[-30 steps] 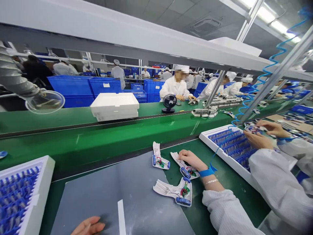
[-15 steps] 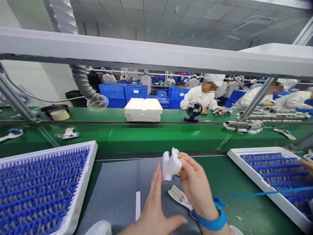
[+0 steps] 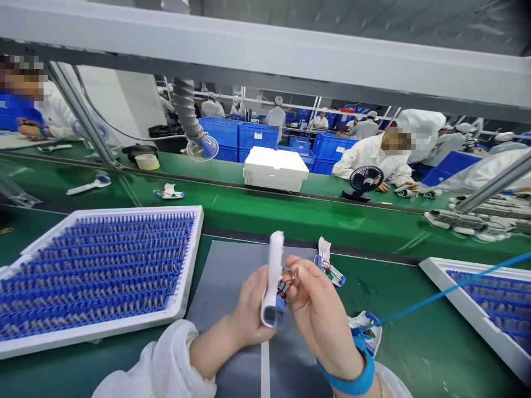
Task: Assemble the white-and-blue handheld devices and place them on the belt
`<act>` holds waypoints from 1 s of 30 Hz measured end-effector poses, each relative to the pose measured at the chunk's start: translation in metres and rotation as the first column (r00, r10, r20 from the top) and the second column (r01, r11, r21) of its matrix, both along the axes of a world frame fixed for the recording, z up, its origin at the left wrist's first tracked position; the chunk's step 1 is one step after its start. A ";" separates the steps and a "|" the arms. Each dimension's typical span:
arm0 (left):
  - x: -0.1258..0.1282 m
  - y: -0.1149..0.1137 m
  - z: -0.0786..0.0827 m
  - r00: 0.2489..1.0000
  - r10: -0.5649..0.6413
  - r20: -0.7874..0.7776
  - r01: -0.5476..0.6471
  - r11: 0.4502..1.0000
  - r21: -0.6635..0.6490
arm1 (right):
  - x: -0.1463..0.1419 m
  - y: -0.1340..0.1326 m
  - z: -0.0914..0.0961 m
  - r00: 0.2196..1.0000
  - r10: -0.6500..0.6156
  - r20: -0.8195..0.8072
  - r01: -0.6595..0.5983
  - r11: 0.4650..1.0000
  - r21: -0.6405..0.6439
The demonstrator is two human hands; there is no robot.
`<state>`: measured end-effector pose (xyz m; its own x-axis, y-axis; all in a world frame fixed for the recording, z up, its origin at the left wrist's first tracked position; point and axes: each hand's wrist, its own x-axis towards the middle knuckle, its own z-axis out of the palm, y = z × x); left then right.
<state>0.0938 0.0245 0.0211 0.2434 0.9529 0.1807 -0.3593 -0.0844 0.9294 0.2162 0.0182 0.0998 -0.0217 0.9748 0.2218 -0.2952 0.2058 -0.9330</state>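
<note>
My left hand is closed around a white plastic housing, held upright above the grey mat. A blue part with a dark window shows at its lower end, and thin red and black wires come out of its right side. The fingertips of my right hand are pinched at these wires, on a small coppery piece. Just behind my right hand lies another white housing with a green circuit board. A similar opened unit is partly hidden by my right wrist and its blue strap.
Foam trays with rows of blue parts stand at left and right. More white units lie on the green belt. A foam box and a small fan stand beyond. A blue cord runs rightward from my wrist. Co-workers sit opposite.
My left hand has gone from open to holding a white housing. My right hand has let go of the white piece and now pinches at wires. The view has turned left.
</note>
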 end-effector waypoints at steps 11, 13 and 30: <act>-0.048 -0.022 0.049 0.892 -0.245 0.379 0.375 0.870 -0.321 | 0.024 -0.007 0.008 0.460 -0.537 0.707 -0.152 0.736 0.659; -0.050 -0.021 0.050 0.883 -0.237 0.404 0.395 0.841 -0.370 | 0.021 -0.007 0.007 0.450 -0.520 0.726 -0.170 0.748 0.642; -0.061 -0.018 0.054 0.872 -0.204 0.445 0.424 0.769 -0.478 | 0.012 0.000 0.004 0.413 -0.405 0.816 -0.310 0.780 0.544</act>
<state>0.0330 0.0063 0.0751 0.5720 0.7928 -0.2105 -0.5768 0.5713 0.5839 0.2284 0.0177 0.1039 -0.5009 0.6631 0.5562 0.6132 0.7254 -0.3127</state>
